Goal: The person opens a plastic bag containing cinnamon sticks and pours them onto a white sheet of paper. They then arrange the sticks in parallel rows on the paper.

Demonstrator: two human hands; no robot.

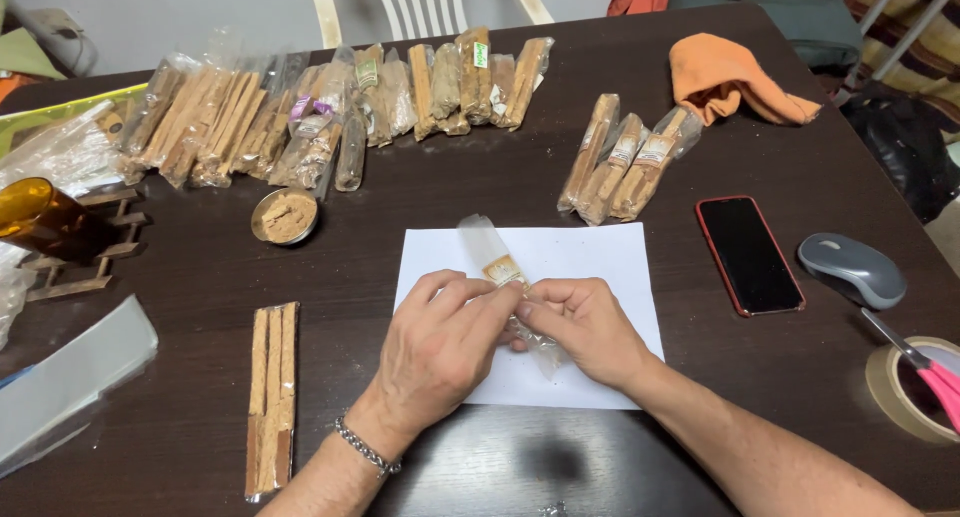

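On the white paper sheet [600, 267], at the middle of the dark table [800, 397], we have both our hands working on 1 clear plastic sleeve [490, 249]. Our left hand [440, 347] has its fingers pressed together around the lower part of the sleeve, and our right hand [585, 327] pinches the same sleeve from the other side; the fingertips of the 2 hands meet just below the small label on it. The upper end of the sleeve lies free on the sheet and points away from us. It looks empty or nearly empty, but under the fingers we cannot tell what is inside.

We judge that the step in hand is the handling of this one sleeve, opening or smoothing its lower end. The next move would ask for a light, steady pinch, because the thin plastic is slippery and folds easily.

Left of the sheet, near the table edge, lies a flat pack of wooden sticks [272, 397]. Beyond the sheet, to its upper left, a small round dish [285, 217] with brown powder stands, and behind it a long row of bagged sticks [330, 107]. To the upper right of the sheet are 3 more bagged sticks [625, 162], and further an orange cloth [730, 77]. Right of the sheet lies a dark phone [750, 255], then a grey mouse [850, 269], then pink scissors [935, 372] across a tape roll [885, 392].
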